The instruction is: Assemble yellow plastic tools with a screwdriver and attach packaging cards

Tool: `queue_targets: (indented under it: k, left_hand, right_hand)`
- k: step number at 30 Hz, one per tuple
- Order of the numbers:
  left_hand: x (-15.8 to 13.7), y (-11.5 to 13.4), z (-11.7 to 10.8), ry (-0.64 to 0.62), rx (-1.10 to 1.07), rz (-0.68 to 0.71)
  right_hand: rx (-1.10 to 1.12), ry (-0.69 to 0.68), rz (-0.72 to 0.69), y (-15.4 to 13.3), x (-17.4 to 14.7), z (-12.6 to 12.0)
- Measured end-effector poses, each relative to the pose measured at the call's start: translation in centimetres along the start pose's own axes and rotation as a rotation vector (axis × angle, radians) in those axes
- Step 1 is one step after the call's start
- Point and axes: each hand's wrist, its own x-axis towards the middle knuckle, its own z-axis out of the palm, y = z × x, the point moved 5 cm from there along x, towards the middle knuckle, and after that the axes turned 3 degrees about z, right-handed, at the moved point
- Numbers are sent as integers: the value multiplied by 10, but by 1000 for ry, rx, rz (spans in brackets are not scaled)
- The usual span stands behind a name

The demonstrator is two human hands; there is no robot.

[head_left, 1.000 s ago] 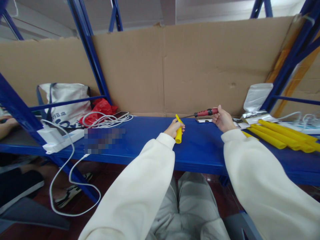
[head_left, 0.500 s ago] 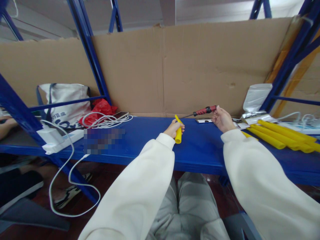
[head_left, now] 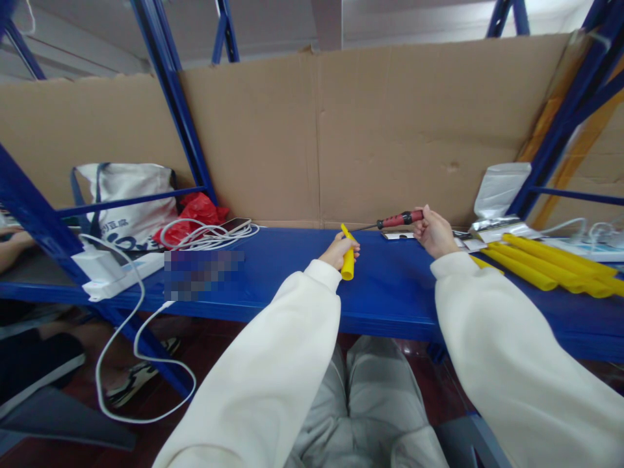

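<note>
My left hand (head_left: 338, 251) is closed round a yellow tube (head_left: 348, 263), which stands tilted above the blue tabletop (head_left: 287, 270). In my right hand (head_left: 435, 232) is the end of a red and black screwdriver (head_left: 400, 220), pinched between the fingers. Its thin shaft points left and meets the yellow tube near my left fingers; the exact contact at the tip is too small to make out. Behind my right hand lies a small flat white and dark item (head_left: 397, 235).
Several yellow tubes (head_left: 546, 266) lie at the right, near a silvery pouch (head_left: 502, 192). On the left are a white power strip (head_left: 121, 276), coiled white cable (head_left: 214, 237), a red plastic bag (head_left: 199, 208) and a cloth bag (head_left: 129, 195). Cardboard (head_left: 390, 130) walls the back. Another person's hand (head_left: 17, 247) shows far left.
The screwdriver handle and my right fingers have shifted very slightly. My left hand and the yellow tube stay where they were.
</note>
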Motion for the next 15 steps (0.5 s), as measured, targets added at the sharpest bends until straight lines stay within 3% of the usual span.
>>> queue_targets:
  k: [15]
  left_hand:
    - [-2, 1, 1, 1, 10, 5]
  right_hand:
    - [20, 37, 61, 6, 7, -5]
